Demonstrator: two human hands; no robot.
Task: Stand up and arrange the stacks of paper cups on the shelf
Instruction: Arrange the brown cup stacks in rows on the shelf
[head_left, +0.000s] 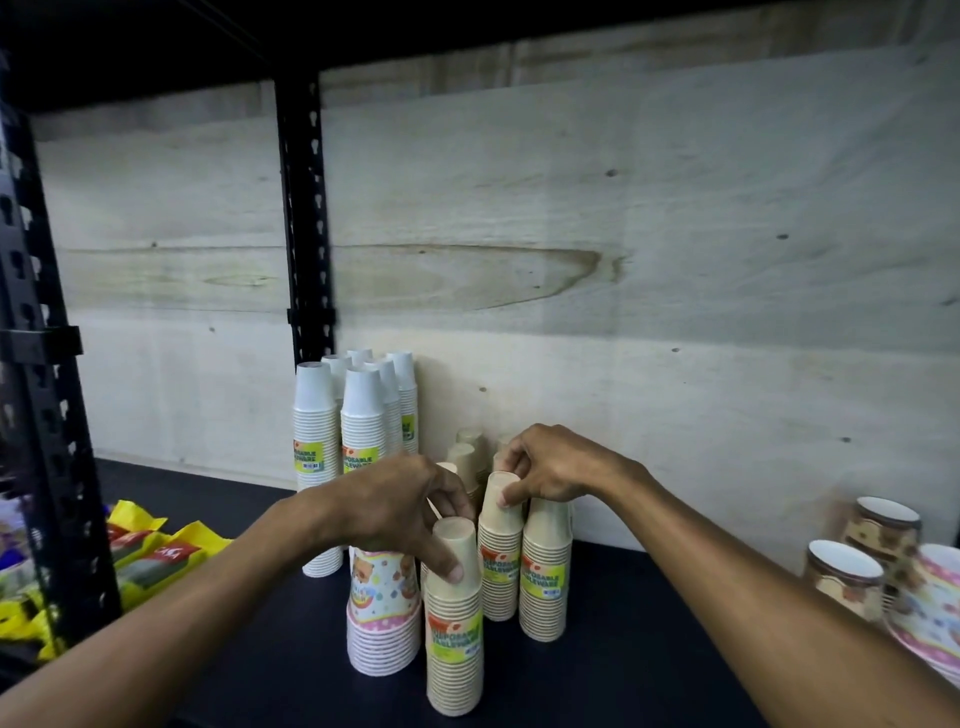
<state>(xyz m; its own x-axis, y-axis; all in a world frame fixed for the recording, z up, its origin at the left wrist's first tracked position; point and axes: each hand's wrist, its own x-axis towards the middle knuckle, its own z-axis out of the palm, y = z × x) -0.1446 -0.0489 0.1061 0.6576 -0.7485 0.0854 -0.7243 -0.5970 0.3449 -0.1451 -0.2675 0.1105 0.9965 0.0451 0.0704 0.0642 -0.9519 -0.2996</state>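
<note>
Standing upright on the dark shelf (649, 649), the front tan cup stack (454, 623) is pinched at its top by the left hand (400, 506); the right hand (556, 465) pinches the top of the tan stack behind it (500, 551), white stacks (358, 426) at the rear

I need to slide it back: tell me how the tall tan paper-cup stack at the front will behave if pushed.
The front tan paper-cup stack stands tall on a narrow base, so a high push probably tips it. It likely weighs little, being paper. The left hand grips its top cup, which may steady it.
</note>
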